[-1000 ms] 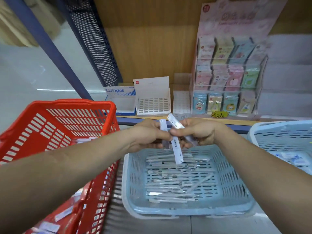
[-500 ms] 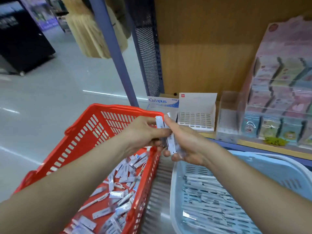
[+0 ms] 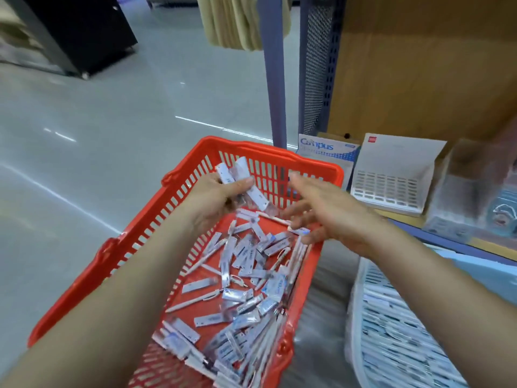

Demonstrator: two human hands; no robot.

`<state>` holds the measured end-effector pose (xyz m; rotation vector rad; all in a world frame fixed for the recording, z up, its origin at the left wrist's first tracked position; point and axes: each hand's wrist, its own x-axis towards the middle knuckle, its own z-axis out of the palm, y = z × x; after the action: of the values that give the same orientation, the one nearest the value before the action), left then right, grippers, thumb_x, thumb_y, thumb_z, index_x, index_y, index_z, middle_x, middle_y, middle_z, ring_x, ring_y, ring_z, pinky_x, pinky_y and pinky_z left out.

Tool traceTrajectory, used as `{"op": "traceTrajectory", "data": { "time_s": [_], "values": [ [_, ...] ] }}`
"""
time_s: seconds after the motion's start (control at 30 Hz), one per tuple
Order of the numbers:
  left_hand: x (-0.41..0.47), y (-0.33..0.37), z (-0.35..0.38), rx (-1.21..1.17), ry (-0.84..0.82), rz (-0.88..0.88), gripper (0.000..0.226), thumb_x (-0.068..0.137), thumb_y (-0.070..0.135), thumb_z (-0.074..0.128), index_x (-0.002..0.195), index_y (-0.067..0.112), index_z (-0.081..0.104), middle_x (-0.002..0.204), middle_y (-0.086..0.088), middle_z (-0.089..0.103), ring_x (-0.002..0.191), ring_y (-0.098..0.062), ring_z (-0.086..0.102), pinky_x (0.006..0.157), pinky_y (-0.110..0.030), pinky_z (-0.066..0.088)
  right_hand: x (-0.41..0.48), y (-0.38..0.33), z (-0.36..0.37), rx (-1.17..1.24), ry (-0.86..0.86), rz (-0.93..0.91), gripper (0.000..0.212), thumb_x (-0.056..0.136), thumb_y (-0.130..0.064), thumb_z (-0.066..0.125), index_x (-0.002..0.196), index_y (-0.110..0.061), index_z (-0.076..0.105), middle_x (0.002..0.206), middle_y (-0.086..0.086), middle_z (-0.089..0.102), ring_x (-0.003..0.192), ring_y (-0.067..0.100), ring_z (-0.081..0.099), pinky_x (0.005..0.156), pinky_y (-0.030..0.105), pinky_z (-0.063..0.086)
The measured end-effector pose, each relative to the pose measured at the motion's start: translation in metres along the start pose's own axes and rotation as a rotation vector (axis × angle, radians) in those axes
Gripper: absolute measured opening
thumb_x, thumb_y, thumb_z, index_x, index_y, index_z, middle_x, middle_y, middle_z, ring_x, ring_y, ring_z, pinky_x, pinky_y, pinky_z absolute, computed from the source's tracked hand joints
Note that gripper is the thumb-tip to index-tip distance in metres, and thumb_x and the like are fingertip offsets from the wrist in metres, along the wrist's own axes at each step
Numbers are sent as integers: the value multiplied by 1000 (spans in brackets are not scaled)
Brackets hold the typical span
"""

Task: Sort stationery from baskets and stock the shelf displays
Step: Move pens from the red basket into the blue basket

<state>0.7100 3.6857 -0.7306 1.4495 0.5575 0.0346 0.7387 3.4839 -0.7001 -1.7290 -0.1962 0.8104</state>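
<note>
Head view: a few slim white packets [image 3: 242,186] stand fanned in the left hand [image 3: 215,201], gripped by its curled fingers above the far end of the red basket [image 3: 268,152]. The right hand [image 3: 330,217] hovers just right of them, palm down, fingers spread wide and holding nothing; motion blur smears its fingertips. Below both hands lies a loose heap of packets and white pens [image 3: 246,264] on the basket floor. Their print is too small to read. The left forearm covers part of the basket's left wall. Right of it a pale basket [image 3: 355,331], cut off by the frame edge, holds rows of blurred items. On the far shelf [image 3: 405,218] sit a Campus box [image 3: 327,148] and a white slotted display box [image 3: 391,175].
</note>
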Motion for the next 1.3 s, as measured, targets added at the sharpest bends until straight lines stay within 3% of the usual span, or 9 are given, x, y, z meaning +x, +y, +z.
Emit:
{"op": "traceTrajectory", "data": {
  "time_s": [0.13, 0.27, 0.43, 0.57, 0.67, 0.83, 1.1, 1.17, 1.3],
  "values": [
    [20, -70, -28, 688, -8, -178, 22, 77, 17, 81, 82, 1, 68, 77, -14, 70, 64, -20, 64, 58, -26, 50, 5, 39, -16, -472, 396, -359, 9, 94, -28, 57, 92, -29, 66, 91, -9, 64, 83, 9, 61, 80, 38, 53],
    [34, -123, -32, 1028, -45, -237, 35, 80, 28, 79, 100, 8, 58, 97, -8, 64, 85, -23, 61, 70, -31, 49, 4, 68, -9, -565, 462, -368, 47, 90, -24, 64, 135, -20, 50, 129, 0, 42, 122, 18, 46, 105, 42, 43],
    [40, -139, -38, 1071, 27, -205, 59, 85, 25, 74, 136, 10, 49, 128, -10, 61, 101, -24, 64, 81, -30, 54, -1, 69, -2, -271, 410, -275, 66, 91, -29, 65, 147, -33, 30, 131, -19, 38, 115, -9, 35, 103, 25, 31],
    [30, -115, -27, 906, 159, -1, 44, 96, 17, 59, 138, 18, 51, 136, 0, 58, 83, -6, 59, 58, -9, 46, 0, 73, -5, 71, 238, -237, 66, 91, -29, 64, 143, -47, 28, 124, -25, 56, 112, 9, 62, 92, 38, 54],
    [16, -65, -1, 768, 163, 250, 25, 98, 12, 53, 119, 19, 65, 117, 6, 67, 95, -4, 61, 91, -26, 53, -2, 64, -22, 64, 151, -174, 59, 94, -25, 60, 143, -43, 32, 125, -10, 63, 105, 11, 67, 91, 35, 54],
    [-30, 33, 79, 783, -277, 574, 29, 91, 2, 51, 99, 27, 64, 81, 5, 72, 73, -7, 66, 78, -29, 55, -18, 31, -84, -165, -111, 33, 25, 98, -21, 55, 122, -19, 59, 99, 13, 74, 78, 24, 70, 69, 28, 55],
    [-70, 45, 208, 1280, -777, 567, 25, 88, 6, 52, 101, 19, 70, 81, 4, 73, 62, 2, 60, 64, -16, 47, -61, 80, -178, -506, -369, 358, 21, 99, -24, 53, 114, -12, 62, 97, 13, 74, 74, 18, 70, 62, 22, 52],
    [-72, 21, 233, 1464, -895, 539, 24, 90, 12, 52, 104, 21, 70, 87, 6, 72, 70, 6, 60, 65, -14, 43, -68, 113, -186, -470, -344, 434, 18, 100, -22, 51, 113, -15, 61, 101, 13, 73, 74, 16, 69, 62, 23, 51],
    [-67, -45, 260, 1734, -949, 550, 28, 92, 18, 48, 111, 21, 69, 113, 1, 69, 104, -20, 61, 84, -26, 46, -73, 171, -183, -472, -136, 446, 17, 99, -20, 51, 114, -19, 59, 103, 3, 65, 78, 15, 59, 67, 27, 51]
  ]
}}
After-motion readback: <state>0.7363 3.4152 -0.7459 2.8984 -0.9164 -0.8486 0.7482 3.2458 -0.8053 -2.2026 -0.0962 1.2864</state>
